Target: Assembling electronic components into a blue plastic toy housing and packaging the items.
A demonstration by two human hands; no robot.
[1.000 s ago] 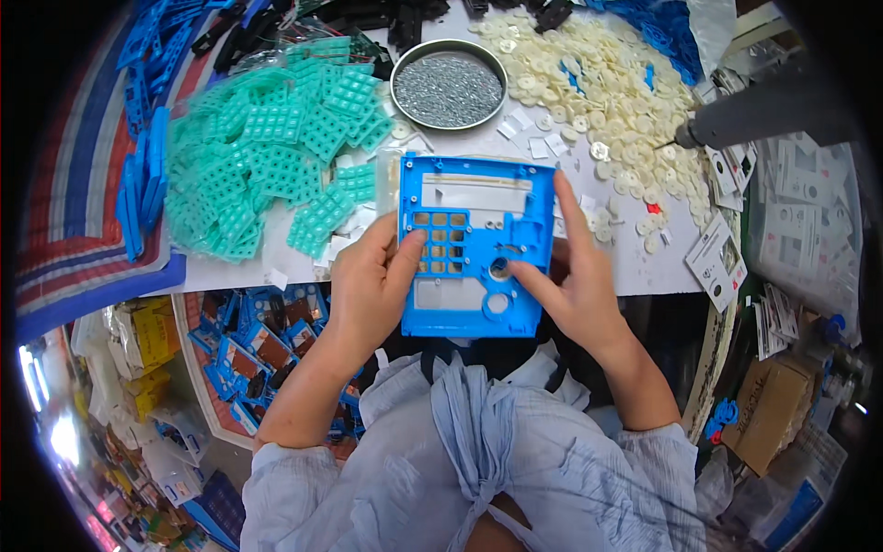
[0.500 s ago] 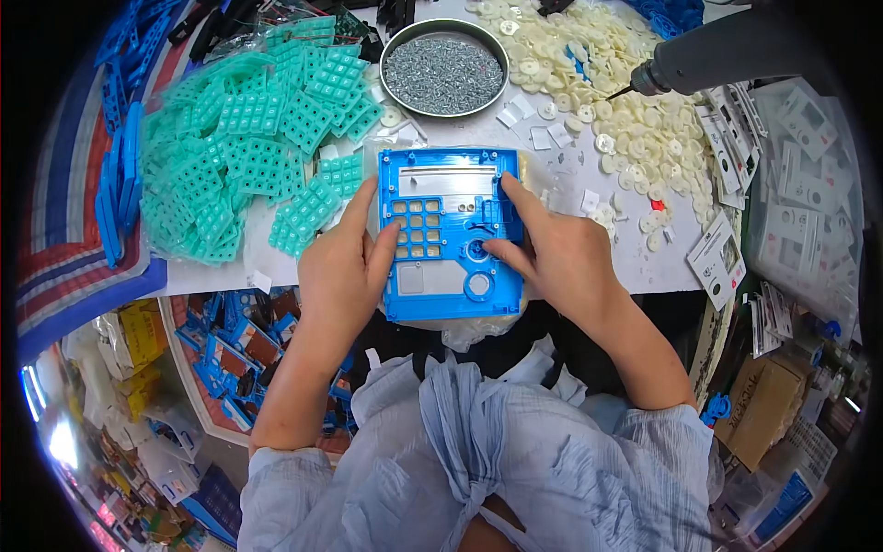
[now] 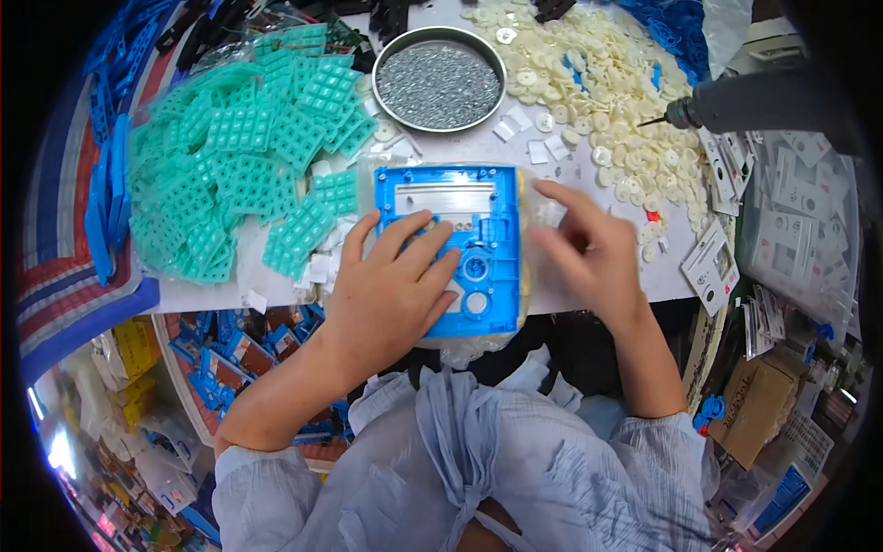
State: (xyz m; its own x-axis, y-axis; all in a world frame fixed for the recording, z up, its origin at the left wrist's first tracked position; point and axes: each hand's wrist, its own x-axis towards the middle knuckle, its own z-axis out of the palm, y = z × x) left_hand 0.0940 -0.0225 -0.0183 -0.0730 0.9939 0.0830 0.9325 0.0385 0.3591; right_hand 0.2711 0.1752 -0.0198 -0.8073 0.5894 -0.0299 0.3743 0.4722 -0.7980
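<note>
A blue plastic casing [image 3: 506,239] lies inner side up on a cream pad wrapped in clear plastic [image 3: 526,267]. It has screw posts, a slot at the top and two round openings at the lower right. My left hand [image 3: 377,285] rests over its left half with the fingers spread, covering the keypad holes. Just off the casing's right edge is my right hand [image 3: 596,253], slightly blurred. Its thumb and forefinger are apart with nothing visible between them, and its other fingers are curled.
Teal rubber keypads [image 3: 216,175] are heaped on the left. Behind the casing stands a round tin of small screws [image 3: 440,85]. Cream plastic discs [image 3: 589,101] spread at back right, below a dark power screwdriver [image 3: 763,99]. A box of blue parts [image 3: 239,359] sits below the table edge.
My left hand has slid from the casing's left edge to lie across it. My right hand has let go and moved right. The casing now appears slightly lower in view.
</note>
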